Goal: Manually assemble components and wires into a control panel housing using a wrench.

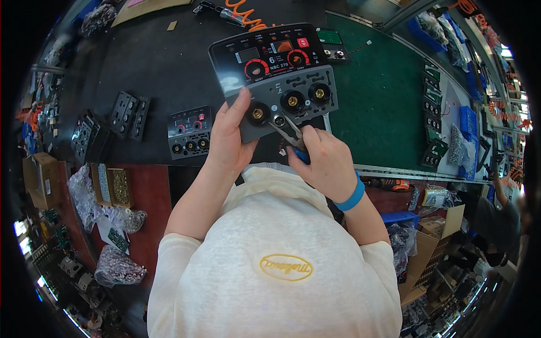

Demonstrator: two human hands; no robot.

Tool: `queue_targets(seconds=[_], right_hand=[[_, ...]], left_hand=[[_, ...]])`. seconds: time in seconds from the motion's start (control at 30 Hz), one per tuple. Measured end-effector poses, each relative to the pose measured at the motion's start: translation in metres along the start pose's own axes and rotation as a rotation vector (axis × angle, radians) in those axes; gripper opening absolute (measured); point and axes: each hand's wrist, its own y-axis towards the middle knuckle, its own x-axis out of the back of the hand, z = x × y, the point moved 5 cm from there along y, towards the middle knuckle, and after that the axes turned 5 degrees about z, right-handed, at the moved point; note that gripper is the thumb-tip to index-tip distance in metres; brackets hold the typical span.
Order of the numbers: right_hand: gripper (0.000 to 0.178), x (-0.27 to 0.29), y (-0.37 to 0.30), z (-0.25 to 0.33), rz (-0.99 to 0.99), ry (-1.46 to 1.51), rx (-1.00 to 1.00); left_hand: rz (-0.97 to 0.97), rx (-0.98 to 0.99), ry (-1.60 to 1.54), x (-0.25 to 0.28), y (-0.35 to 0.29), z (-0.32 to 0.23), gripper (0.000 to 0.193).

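My left hand (230, 135) grips the lower left edge of a dark control panel (270, 56), its thumb lying on the front face. The panel is tilted up above the bench and carries red-ringed dials, small windows and a grey lower part with three black round sockets with brass centres. In my right hand (327, 160) is a pair of pliers (288, 130), closed round the handles, part of a blue grip showing. The pliers' jaws sit around a small round fitting (279, 120) between the left and middle sockets. Whether they touch it I cannot tell.
A similar panel (190, 132) lies on the dark bench to the left, with more panels (128, 115) beyond it. A green mat (372, 107) covers the right side, with circuit boards (433, 112) along its edge. An orange coiled hose (248, 14) lies at the back.
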Motion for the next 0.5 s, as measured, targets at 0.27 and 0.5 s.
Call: queue_targets(seconds=[0.27, 0.5], right_hand=[[0.024, -0.002, -0.001, 0.003, -0.023, 0.038, -0.017], [0.025, -0.003, 0.001, 0.006, -0.008, 0.048, -0.040]], left_hand=[[0.032, -0.044, 0.003, -0.001, 0.000, -0.005, 0.030], [0.023, -0.071, 0.012, -0.006, -0.004, -0.011, 0.030]])
